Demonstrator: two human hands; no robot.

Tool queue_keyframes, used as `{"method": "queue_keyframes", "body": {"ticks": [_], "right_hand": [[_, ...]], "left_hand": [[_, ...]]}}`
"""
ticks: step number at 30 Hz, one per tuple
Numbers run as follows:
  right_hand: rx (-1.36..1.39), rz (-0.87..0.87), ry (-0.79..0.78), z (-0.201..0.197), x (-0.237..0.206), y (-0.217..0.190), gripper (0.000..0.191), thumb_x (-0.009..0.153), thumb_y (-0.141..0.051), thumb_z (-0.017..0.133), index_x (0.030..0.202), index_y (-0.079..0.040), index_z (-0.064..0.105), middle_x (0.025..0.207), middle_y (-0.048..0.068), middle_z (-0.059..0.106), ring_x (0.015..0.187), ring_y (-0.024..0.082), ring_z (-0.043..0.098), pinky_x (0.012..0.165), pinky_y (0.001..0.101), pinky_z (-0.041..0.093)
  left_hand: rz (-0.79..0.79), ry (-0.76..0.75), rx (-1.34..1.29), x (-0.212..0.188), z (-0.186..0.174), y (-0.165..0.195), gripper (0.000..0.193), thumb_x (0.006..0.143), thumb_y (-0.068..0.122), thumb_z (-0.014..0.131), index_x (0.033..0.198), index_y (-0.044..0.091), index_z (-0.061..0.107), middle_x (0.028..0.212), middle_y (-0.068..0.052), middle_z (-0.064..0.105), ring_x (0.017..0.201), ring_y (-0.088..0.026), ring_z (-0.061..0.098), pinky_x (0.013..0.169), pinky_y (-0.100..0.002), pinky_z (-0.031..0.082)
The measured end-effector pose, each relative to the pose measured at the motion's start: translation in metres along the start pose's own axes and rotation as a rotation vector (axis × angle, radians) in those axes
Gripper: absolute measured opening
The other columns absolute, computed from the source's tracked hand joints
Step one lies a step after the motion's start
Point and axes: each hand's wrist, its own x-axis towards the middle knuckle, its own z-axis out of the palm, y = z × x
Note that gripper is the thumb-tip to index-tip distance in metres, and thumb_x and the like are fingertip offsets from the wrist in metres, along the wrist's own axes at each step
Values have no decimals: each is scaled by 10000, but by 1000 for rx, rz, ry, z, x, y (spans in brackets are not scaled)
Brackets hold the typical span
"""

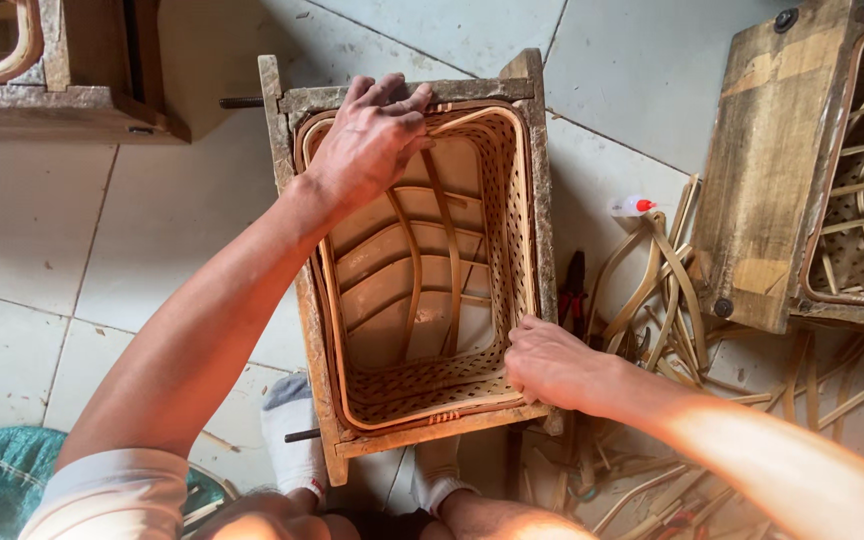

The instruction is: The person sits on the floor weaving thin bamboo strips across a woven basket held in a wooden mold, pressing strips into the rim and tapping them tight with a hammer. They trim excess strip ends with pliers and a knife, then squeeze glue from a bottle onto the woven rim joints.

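**Both hands on the basket rim, inside the wooden mould**

From my remote seat I see the woven basket (422, 290) sitting snugly inside a rough wooden frame (542, 200), which stands on the tiled floor (132, 220) between the person's socked feet (297, 440). The frame seems to serve as a mould, which would explain why the basket walls follow its shape so closely.

The left hand (372, 140) lies flat over the far corner, fingers spread and pressing down on the pale rim strip (472, 118) where it bends round. It is not clenched; I judge it pins the strip against the wood rather than grasping it. The right hand (552, 365) rests at the near right corner, fingers curled against the rim there (whether they pinch the strip or only push on it, I cannot tell).

Just right of the frame lies a heap of loose bamboo strips (662, 290), a dark pair of pliers (574, 290) touching the frame's side, and a small bottle with a red cap (632, 206). A second mould with a basket (812, 170) lies farther right, a third (42, 70) at top left. The strips crowd the right forearm's side.
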Motion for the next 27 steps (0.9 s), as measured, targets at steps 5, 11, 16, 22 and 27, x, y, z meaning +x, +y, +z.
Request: {"method": "queue_keyframes", "body": {"ticks": [5, 11, 16, 22, 27], "right_hand": [[15, 2, 73, -5, -2, -12, 195, 573, -131, 840, 544, -60, 661, 674, 120, 678, 951, 304, 610, 931, 420, 414], [-159, 103, 561, 23, -41, -56, 98, 694, -88, 752, 780, -52, 780, 907, 135, 742, 1041, 273, 659, 1214, 451, 296], [376, 661, 1129, 149, -70, -122, 207, 864, -150, 757, 1044, -50, 735, 1012, 143, 756, 1064, 276, 677, 1063, 428, 510], [1659, 1141, 558, 280, -20, -118, 285, 880, -199, 724, 1137, -78, 699, 979, 147, 752, 1001, 288, 687, 980, 427, 529], [1641, 1167, 585, 287, -32, -110, 350, 894, -240, 696, 1214, -101, 668, 951, 150, 749, 948, 299, 696, 912, 426, 544]], "left_hand": [[23, 0, 17, -2, -2, 0, 170, 1001, 200, 676, 966, 42, 726, 1503, -75, 593, 1347, -319, 494, 1102, -514, 338], [48, 3, -17, -12, -9, 0, 206, 1003, 222, 693, 1014, 18, 720, 1491, -100, 592, 1364, -341, 497, 1108, -509, 358], [-9, -39, -57, -13, -13, 1, 207, 1012, 228, 693, 950, 31, 711, 1517, -107, 585, 1348, -326, 516, 1126, -518, 351], [88, 59, 35, -12, -17, -1, 135, 919, 218, 714, 879, 92, 740, 1430, -78, 618, 1395, -329, 471, 1132, -602, 260], [88, 32, -49, -14, -21, -1, 203, 1012, 229, 680, 979, 32, 714, 1510, -100, 593, 1420, -320, 482, 1125, -484, 357]]}}
